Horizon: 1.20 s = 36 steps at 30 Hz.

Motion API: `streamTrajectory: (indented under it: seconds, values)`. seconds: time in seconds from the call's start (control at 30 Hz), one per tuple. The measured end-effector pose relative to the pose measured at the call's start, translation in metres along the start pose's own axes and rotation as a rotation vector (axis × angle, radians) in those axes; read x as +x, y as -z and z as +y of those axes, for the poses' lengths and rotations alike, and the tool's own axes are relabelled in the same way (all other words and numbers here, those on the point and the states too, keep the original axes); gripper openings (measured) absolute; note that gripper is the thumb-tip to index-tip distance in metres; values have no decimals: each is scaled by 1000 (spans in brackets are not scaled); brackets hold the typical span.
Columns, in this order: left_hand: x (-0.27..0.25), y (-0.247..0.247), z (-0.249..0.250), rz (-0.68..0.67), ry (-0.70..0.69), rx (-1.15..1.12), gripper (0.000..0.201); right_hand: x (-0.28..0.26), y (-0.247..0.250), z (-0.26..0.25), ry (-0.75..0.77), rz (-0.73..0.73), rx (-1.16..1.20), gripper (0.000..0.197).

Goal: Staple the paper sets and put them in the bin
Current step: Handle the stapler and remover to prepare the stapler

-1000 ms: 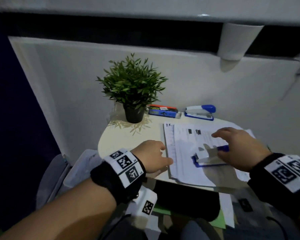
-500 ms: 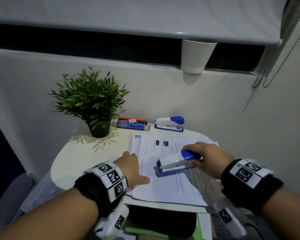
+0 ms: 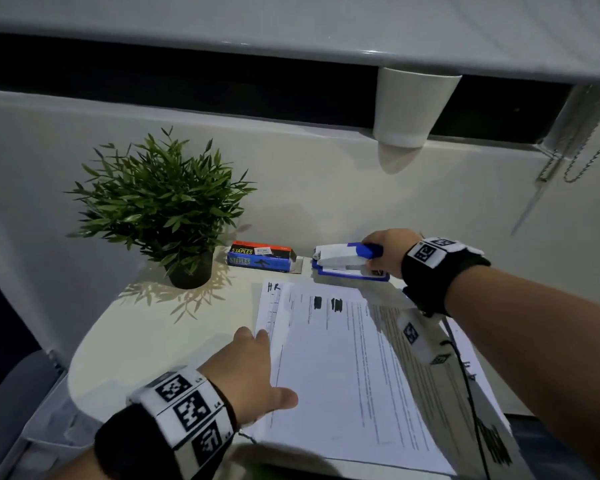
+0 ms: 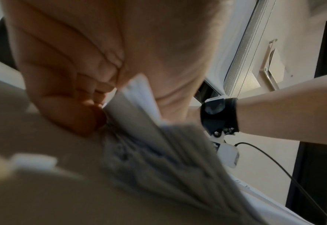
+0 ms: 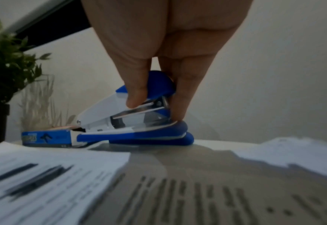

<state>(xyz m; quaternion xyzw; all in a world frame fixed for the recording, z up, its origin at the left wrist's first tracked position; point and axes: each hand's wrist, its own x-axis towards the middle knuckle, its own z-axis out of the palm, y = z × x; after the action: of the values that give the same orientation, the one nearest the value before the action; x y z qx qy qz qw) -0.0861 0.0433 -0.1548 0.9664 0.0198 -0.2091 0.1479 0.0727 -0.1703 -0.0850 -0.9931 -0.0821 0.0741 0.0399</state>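
My right hand (image 3: 378, 251) pinches the blue rear end of a white and blue stapler (image 3: 343, 259) at the back of the round table (image 3: 153, 341). In the right wrist view, thumb and finger (image 5: 155, 110) hold the stapler (image 5: 139, 121), which sits on a second blue base. A stack of printed paper sets (image 3: 343, 375) covers the table's right half. My left hand (image 3: 257, 368) grips its left edge. The left wrist view shows my left hand (image 4: 108, 97) with fingers curled under the paper (image 4: 139, 121) and the thumb over it.
A blue box of staples (image 3: 260, 256) lies left of the stapler. A potted plant (image 3: 163, 209) stands at the back left. A pale bin (image 3: 39, 427) sits below the table's left edge. A white cup (image 3: 413, 109) and a blind cord (image 3: 586, 150) hang above.
My right hand carried the stapler from the middle of the paper to the back of the table, onto the spot where the other stapler lay. My left hand stayed at the paper's left edge.
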Motion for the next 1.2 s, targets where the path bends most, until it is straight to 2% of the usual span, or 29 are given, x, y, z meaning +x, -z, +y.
streamTrajectory:
  seconds: [0.13,0.4,0.57,0.7,0.9,1.1,1.2]
  values:
    - [0,1,1,-21,-8,-8,99,14,-19,-8,-6,-37,10,46]
    - [-1,4,1,-60,-24,-13,101,21,-28,-11,19,-48,-40,41]
    - [-4,8,4,-76,-5,9,91,29,-4,-11,-11,146,-67,40]
    - [-8,10,7,-70,0,77,85,44,-11,-4,-37,33,-7,54]
    - [-14,18,15,-111,21,167,80,58,-26,1,-107,22,179,34]
    - [-17,28,24,-128,-25,310,69,65,-27,18,-142,14,354,42]
    - [-16,27,25,-128,-15,333,68,54,-26,18,-111,29,288,38]
